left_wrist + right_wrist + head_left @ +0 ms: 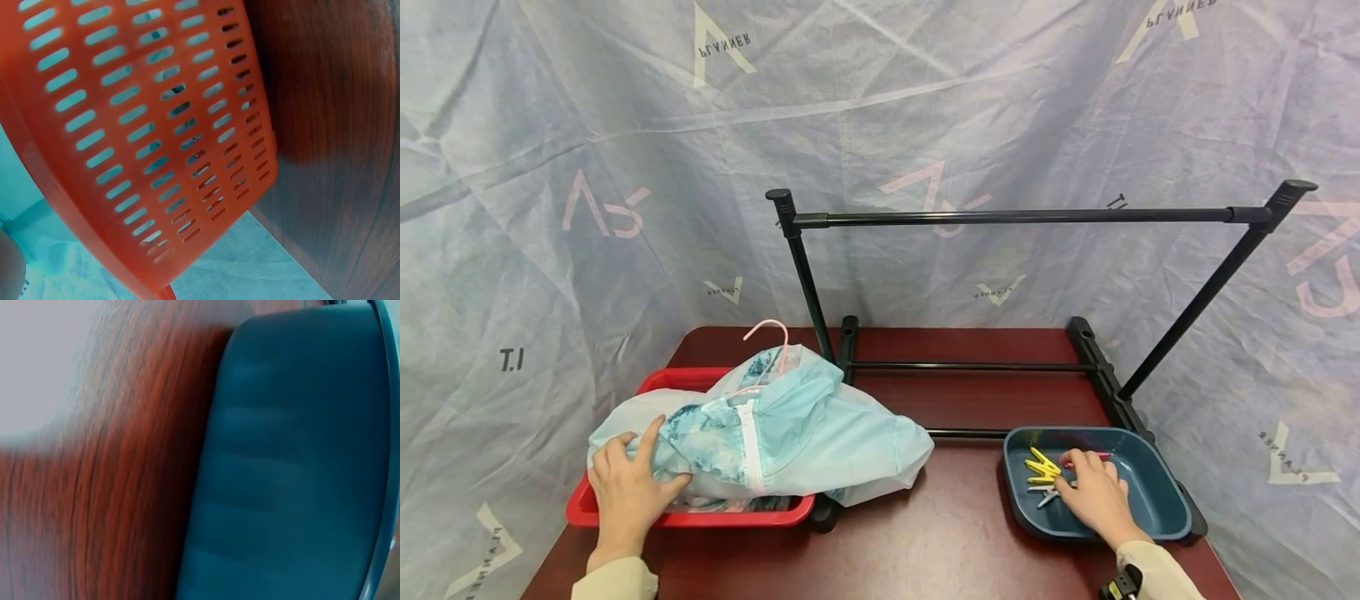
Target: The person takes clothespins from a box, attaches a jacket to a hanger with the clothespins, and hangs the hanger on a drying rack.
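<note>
A light-blue jacket (820, 433) with a white zip and blue patterned patches lies over a red basket (730, 518). A pink hanger (785, 333) sticks up from its collar. My left hand (628, 492) rests on the jacket's left part, thumb and fingers spread. On the right, my right hand (1097, 492) reaches into a dark blue basin (1157, 492), its fingers down among clothespins. Yellow clothespins (1041, 467) and grey ones (1047, 497) lie by the fingers, and something red shows behind them. Whether the fingertips pinch a clothespin is hidden.
A black garment rack stands behind, its top bar (1022, 217) running across and its feet (1093, 367) on the dark red table (940, 517). A grey printed cloth (925, 100) hangs around the back and sides. The basket's slotted wall (156, 125) fills much of the left wrist view.
</note>
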